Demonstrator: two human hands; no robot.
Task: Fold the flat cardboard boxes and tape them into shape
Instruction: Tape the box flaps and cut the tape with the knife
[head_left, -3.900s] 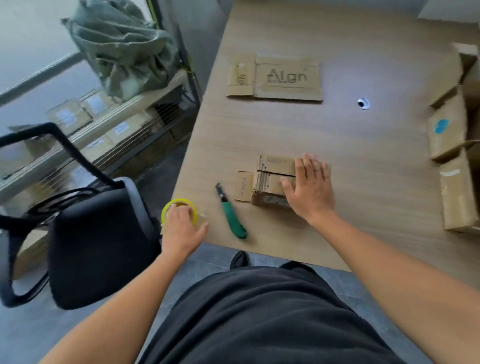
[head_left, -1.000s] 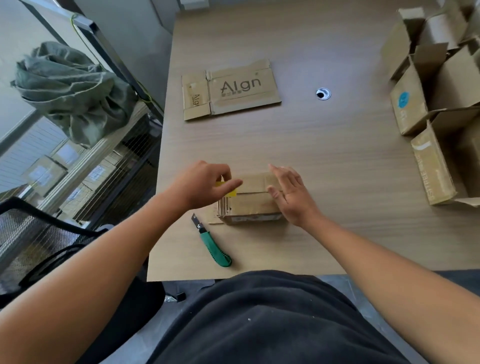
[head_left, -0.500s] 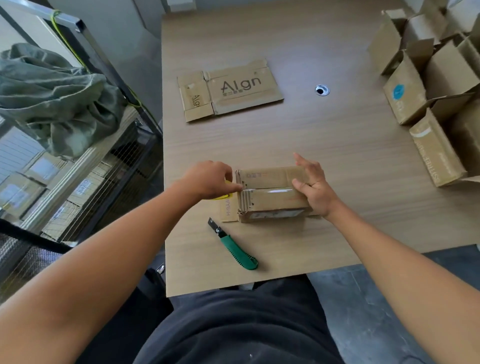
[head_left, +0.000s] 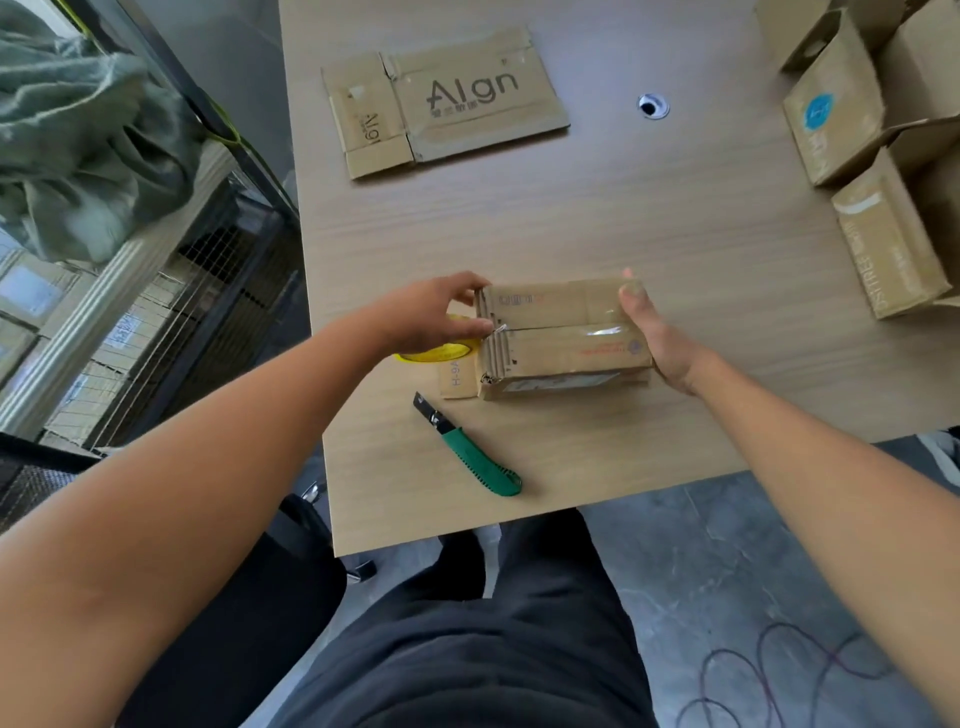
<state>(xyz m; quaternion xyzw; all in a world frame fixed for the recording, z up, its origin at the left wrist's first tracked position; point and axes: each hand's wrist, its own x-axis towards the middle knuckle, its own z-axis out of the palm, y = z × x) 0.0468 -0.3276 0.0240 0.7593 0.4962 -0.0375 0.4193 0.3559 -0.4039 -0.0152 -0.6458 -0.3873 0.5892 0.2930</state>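
so we're at the table (head_left: 623, 218), which fills most of the view, our arms coming in from 7 and 5 o'clock. Off at 10 o'clock there's a green cloth (head_left: 78, 145) heaped on a shelf (head_left: 130, 291). At 2 o'clock a bunch of made-up boxes (head_left: 841, 130) sit crowded together at the table's edge. At 12 o'clock a flat box (head_left: 467, 98) printed "Algn" lies unfolded, well apart from everything else. The box (head_left: 556, 343) we're working on sits dead centre, near the front edge, flaps down on top with a clear strip (head_left: 597, 330) running along the seam. Our right hand (head_left: 654, 332) grips its 3 o'clock end, thumb pressed on top, a fingertip showing over the far edge. Our left hand (head_left: 421, 317) is at the 9 o'clock end, curled round the yellow tape (head_left: 441, 353), thumb tip right at the seam. A green knife (head_left: 467, 452) lies at 7 o'clock from the box, near but not touching, dark tip pointing to 10 o'clock. Little round hole (head_left: 653, 106) in the table at 1 o'clock
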